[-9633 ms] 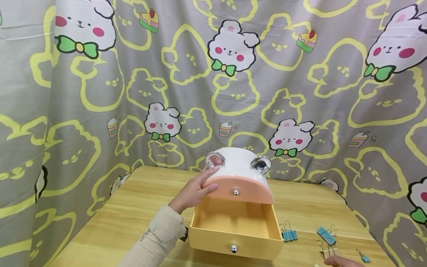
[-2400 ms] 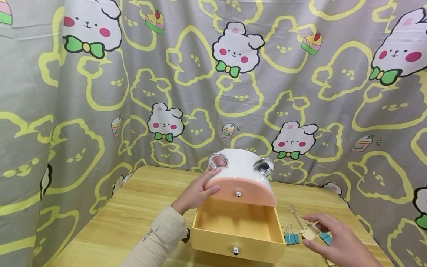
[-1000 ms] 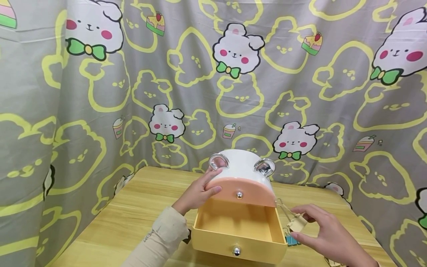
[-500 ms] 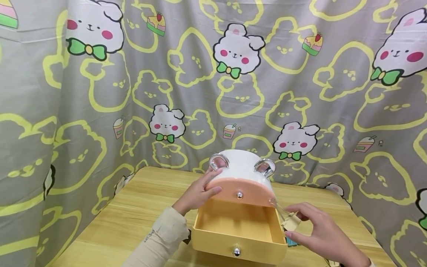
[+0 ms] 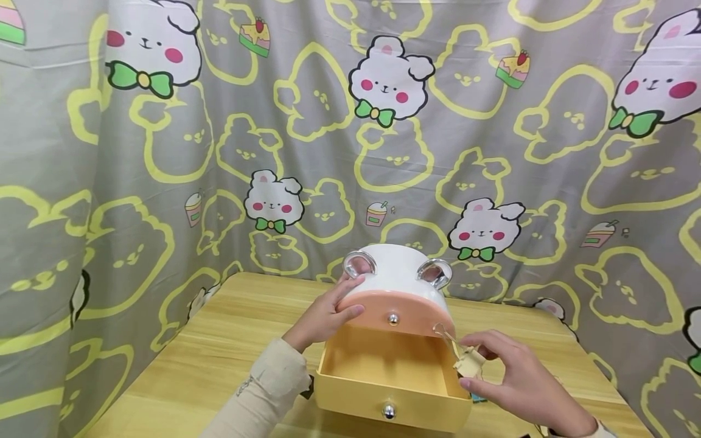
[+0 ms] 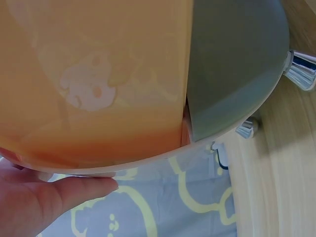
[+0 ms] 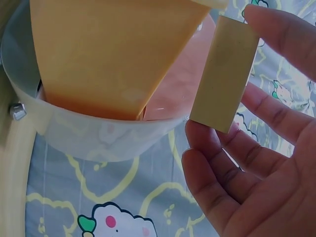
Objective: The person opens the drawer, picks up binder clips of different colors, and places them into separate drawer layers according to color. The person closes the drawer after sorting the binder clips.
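A small drawer box with a white domed top (image 5: pixel 397 267), silvery ears and a pink upper front (image 5: pixel 418 310) stands on the table. Its yellow lower drawer (image 5: pixel 350 398) is pulled out and looks bare inside. My left hand (image 5: pixel 328 310) grips the box's upper left side, thumb on the pink front, other fingers around the side by the ear. Between thumb and fingertips, my right hand (image 5: pixel 515 374) pinches a large cream binder clip (image 5: pixel 469 362), wire handles pointing up and left, over the drawer's right wall. The right wrist view shows the clip's flat back (image 7: pixel 224 74).
A blue binder clip (image 5: pixel 478 398) peeks out beside the drawer's right wall, mostly behind my right hand. The wooden table (image 5: pixel 246 310) reaches back to a grey patterned curtain (image 5: pixel 317 152), which also hangs along both sides.
My right hand went from the table's lower right to the drawer, picking up the cream binder clip and bringing it left to the drawer's right edge. My left hand stays on the box.
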### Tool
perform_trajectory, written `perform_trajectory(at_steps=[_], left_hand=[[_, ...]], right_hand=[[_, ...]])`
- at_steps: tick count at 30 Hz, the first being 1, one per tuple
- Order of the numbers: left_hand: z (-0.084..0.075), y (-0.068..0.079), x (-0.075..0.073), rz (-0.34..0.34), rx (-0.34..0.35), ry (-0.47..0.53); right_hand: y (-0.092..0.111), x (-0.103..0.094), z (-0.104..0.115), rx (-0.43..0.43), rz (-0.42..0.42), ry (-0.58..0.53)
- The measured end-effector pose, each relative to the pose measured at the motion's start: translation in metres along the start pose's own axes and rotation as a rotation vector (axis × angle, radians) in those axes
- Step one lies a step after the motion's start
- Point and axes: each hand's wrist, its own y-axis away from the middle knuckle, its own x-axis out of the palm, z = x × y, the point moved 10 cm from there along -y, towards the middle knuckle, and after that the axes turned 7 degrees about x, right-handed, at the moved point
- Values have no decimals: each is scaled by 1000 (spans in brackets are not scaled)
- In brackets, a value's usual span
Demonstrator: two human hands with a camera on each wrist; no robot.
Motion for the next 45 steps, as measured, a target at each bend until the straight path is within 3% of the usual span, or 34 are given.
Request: perform_trajectory(at_steps=[32,45], left_hand=[[0,-1,0,6,17,5],[1,0,-1,2,2,7]], right_hand=[[-9,13,12,-61,11,-56],[-9,22,7,-52,28,-64]])
